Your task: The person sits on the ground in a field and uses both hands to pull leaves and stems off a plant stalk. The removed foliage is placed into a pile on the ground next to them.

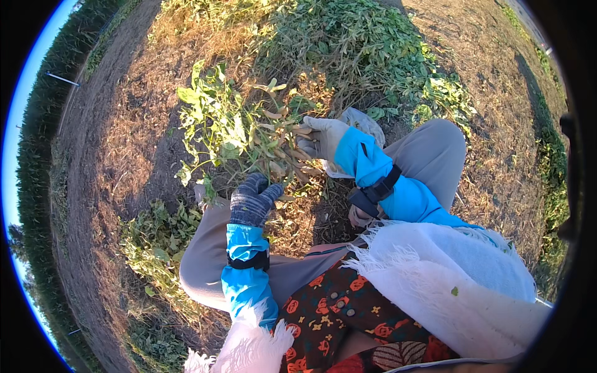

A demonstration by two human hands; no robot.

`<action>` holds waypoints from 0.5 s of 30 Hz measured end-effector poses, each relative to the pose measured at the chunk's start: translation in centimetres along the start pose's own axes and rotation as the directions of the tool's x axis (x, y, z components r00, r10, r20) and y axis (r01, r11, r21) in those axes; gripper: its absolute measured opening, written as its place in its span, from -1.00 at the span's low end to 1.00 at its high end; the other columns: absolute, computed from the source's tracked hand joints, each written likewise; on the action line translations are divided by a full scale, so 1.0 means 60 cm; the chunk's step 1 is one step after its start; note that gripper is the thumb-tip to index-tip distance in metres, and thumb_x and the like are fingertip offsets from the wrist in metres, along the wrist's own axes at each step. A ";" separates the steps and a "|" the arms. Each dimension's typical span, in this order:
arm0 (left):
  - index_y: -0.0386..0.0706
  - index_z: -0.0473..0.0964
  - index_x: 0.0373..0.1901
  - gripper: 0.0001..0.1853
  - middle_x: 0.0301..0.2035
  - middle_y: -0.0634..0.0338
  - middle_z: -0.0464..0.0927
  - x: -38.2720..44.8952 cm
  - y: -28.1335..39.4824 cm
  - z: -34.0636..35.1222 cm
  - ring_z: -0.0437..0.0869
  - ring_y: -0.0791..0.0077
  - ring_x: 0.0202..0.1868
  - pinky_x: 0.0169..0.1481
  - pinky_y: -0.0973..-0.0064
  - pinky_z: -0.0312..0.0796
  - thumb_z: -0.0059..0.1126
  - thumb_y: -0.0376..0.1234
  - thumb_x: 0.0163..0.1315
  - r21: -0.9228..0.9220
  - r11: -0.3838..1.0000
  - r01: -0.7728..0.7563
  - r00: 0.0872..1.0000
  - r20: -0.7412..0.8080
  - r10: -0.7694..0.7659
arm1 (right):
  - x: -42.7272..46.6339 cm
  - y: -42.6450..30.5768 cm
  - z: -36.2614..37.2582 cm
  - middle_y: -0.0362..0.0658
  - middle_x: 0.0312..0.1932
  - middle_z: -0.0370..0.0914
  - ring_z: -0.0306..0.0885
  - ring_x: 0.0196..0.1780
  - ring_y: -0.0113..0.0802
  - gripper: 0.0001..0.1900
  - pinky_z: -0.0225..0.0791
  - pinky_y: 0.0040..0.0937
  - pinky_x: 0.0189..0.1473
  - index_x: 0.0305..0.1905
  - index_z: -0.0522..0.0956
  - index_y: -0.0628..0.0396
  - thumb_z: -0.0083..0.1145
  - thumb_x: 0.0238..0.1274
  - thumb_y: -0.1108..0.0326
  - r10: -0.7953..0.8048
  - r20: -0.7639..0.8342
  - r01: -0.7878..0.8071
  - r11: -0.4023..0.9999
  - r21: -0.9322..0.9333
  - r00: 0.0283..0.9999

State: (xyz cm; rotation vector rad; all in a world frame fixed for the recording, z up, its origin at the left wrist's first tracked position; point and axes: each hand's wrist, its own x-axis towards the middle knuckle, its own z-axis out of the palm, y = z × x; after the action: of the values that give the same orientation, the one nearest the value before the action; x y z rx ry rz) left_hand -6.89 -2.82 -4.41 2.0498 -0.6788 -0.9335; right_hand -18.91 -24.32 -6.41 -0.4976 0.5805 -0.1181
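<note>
My left hand (254, 199), in a dark striped knit glove, is closed around the stem end of a leafy bean plant (233, 130). Brown and green pods (280, 149) hang thickly on the plant's near side. My right hand (324, 137), in a pale glove, has its fingers at the pods on the right; whether it grips one I cannot tell. Just behind and below that hand a clear plastic bag (366, 125) lies on the ground by my right knee, partly hidden by the hand and blue sleeve.
A large heap of cut bean plants (345, 51) lies ahead. A smaller leafy pile (161, 233) is beside my left knee. Dry plant litter (294, 224) covers soil between my bent legs. Tall green crops (37, 154) border the field at left.
</note>
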 end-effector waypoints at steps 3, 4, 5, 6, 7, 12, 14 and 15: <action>-0.34 0.48 -0.33 -0.71 -0.50 0.10 0.56 0.000 0.009 -0.004 0.52 0.47 -0.60 -0.52 0.48 0.37 0.30 -0.31 0.03 -0.115 0.991 0.070 0.998 0.011 -0.069 | -0.012 -0.003 0.006 -0.10 -0.26 0.47 0.47 -0.28 -0.33 -0.60 0.45 -0.34 -0.18 -0.12 0.50 0.24 -0.05 0.31 0.06 0.001 0.027 0.000 0.999 -0.050 1.000; -0.36 0.48 -0.32 -0.70 -0.49 0.10 0.56 0.002 0.008 -0.002 0.52 0.49 -0.60 -0.54 0.51 0.37 0.30 -0.32 0.03 -0.172 0.982 0.078 0.997 0.008 -0.078 | -0.014 -0.005 0.003 -0.09 -0.25 0.47 0.47 -0.26 -0.32 -0.59 0.44 -0.33 -0.16 -0.12 0.50 0.24 -0.06 0.31 0.04 0.007 0.046 -0.004 0.998 -0.061 0.999; -0.38 0.48 -0.30 -0.69 -0.48 0.11 0.56 0.007 0.010 0.005 0.52 0.50 -0.60 -0.55 0.53 0.36 0.30 -0.33 0.03 -0.224 0.971 0.081 0.997 0.013 -0.081 | -0.018 -0.008 -0.006 -0.09 -0.23 0.47 0.47 -0.25 -0.32 -0.59 0.43 -0.32 -0.15 -0.13 0.50 0.23 -0.06 0.31 0.04 -0.013 0.068 0.018 0.998 -0.064 0.998; -0.39 0.48 -0.28 -0.68 -0.47 0.10 0.56 -0.001 0.005 -0.004 0.52 0.50 -0.59 -0.56 0.55 0.36 0.29 -0.33 0.03 -0.256 0.962 0.092 0.996 0.006 -0.093 | -0.012 -0.003 0.002 -0.08 -0.22 0.47 0.46 -0.23 -0.31 -0.59 0.42 -0.31 -0.15 -0.13 0.50 0.23 -0.07 0.32 0.04 -0.012 0.116 0.020 0.997 -0.075 0.993; -0.41 0.48 -0.26 -0.67 -0.46 0.10 0.56 -0.006 0.000 -0.013 0.52 0.50 -0.59 -0.56 0.56 0.36 0.29 -0.34 0.03 -0.287 0.953 0.102 0.994 0.000 -0.106 | -0.006 0.002 0.008 -0.08 -0.21 0.46 0.46 -0.22 -0.31 -0.60 0.41 -0.30 -0.14 -0.13 0.50 0.23 -0.07 0.32 0.04 -0.010 0.162 0.024 0.996 -0.084 0.987; -0.42 0.47 -0.16 -0.61 -0.40 0.07 0.57 -0.007 0.000 -0.008 0.54 0.51 -0.58 -0.56 0.59 0.38 0.29 -0.35 0.02 -0.396 0.915 0.074 0.997 0.007 -0.077 | 0.000 0.011 0.000 -0.07 -0.18 0.45 0.45 -0.18 -0.28 -0.63 0.39 -0.31 -0.13 -0.10 0.47 0.21 -0.03 0.30 0.08 -0.036 0.116 0.039 0.999 -0.022 0.993; -0.42 0.47 -0.15 -0.61 -0.39 0.07 0.57 -0.011 0.003 -0.006 0.54 0.50 -0.57 -0.56 0.60 0.39 0.28 -0.35 0.02 -0.393 0.917 0.069 0.996 -0.023 -0.085 | 0.009 0.015 -0.004 -0.07 -0.19 0.45 0.45 -0.16 -0.26 -0.63 0.38 -0.30 -0.11 -0.08 0.46 0.21 -0.02 0.30 0.08 -0.037 0.058 0.036 0.999 0.013 0.998; -0.42 0.47 -0.15 -0.61 -0.39 0.07 0.57 -0.013 0.007 -0.005 0.54 0.50 -0.57 -0.56 0.60 0.39 0.28 -0.35 0.03 -0.391 0.918 0.068 0.995 -0.038 -0.090 | 0.016 0.020 -0.005 -0.08 -0.19 0.45 0.45 -0.16 -0.26 -0.63 0.39 -0.30 -0.12 -0.08 0.46 0.22 -0.04 0.31 0.09 -0.033 0.001 0.033 0.999 0.039 0.999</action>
State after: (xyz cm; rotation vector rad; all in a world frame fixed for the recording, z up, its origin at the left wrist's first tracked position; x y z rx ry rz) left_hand -7.17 -2.36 -3.63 1.7479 -0.3460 -0.9666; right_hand -18.28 -23.65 -7.66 -0.4698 0.5674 -0.1599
